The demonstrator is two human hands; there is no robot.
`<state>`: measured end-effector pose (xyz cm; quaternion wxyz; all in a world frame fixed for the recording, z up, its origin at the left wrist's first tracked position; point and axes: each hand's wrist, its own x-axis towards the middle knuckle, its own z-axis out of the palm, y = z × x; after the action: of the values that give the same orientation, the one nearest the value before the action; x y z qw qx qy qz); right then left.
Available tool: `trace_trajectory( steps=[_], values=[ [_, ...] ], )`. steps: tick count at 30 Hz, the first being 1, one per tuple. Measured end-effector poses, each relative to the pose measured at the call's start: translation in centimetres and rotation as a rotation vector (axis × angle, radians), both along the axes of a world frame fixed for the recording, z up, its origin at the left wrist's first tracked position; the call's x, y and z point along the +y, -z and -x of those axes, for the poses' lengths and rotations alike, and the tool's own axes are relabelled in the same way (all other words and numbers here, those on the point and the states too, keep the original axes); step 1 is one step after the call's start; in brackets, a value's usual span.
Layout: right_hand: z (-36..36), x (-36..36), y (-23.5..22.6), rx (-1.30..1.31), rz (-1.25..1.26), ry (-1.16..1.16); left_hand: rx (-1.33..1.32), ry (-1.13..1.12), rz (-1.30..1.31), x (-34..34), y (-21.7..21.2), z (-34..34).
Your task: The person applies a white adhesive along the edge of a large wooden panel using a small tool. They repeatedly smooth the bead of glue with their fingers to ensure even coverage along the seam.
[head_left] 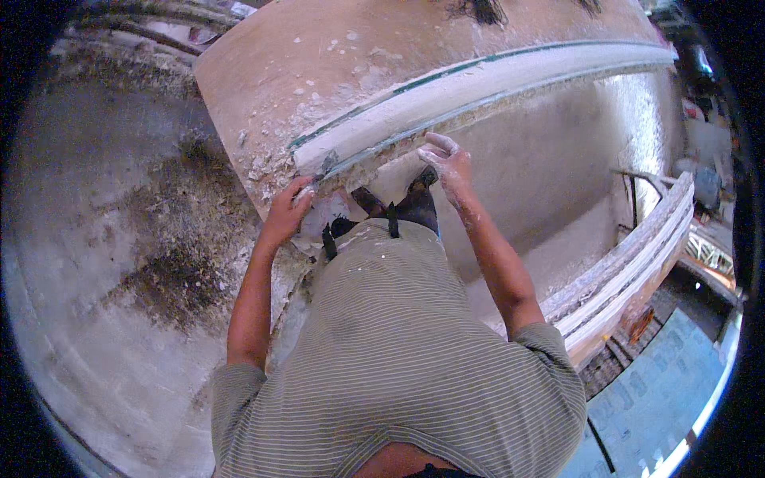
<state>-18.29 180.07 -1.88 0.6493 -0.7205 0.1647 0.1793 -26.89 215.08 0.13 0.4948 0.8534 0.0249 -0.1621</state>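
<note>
Across the tan table (pixel 263 88) lies a long white strip (pixel 478 83) with green edging. Near its lower edge hangs the powdery right hand (pixel 451 166) — half open, fingers curled. The left hand (pixel 287 210) bends beside the strip's left end — its grip I cannot tell.

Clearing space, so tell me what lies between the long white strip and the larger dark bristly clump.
In the head view, only brown board shows between the white strip and the dark clump.

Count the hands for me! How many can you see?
2: the left hand is by the left end of the long white strip; the right hand, dusted white, is farther right. No others show.
</note>
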Motion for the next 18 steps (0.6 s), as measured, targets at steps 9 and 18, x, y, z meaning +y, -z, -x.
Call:
trace_trajectory(
  steps=[9, 18],
  values=[
    [2.4, 1.3, 5.8, 0.158, -0.498, 0.365, -0.132, 0.161, -0.198, -9.1, 2.9, -7.4],
    [-1.4, -1.3, 7.4, 0.243, -0.973, 0.659, -0.097, 0.271, -0.318, -13.4, 0.2, -10.8]
  ],
)
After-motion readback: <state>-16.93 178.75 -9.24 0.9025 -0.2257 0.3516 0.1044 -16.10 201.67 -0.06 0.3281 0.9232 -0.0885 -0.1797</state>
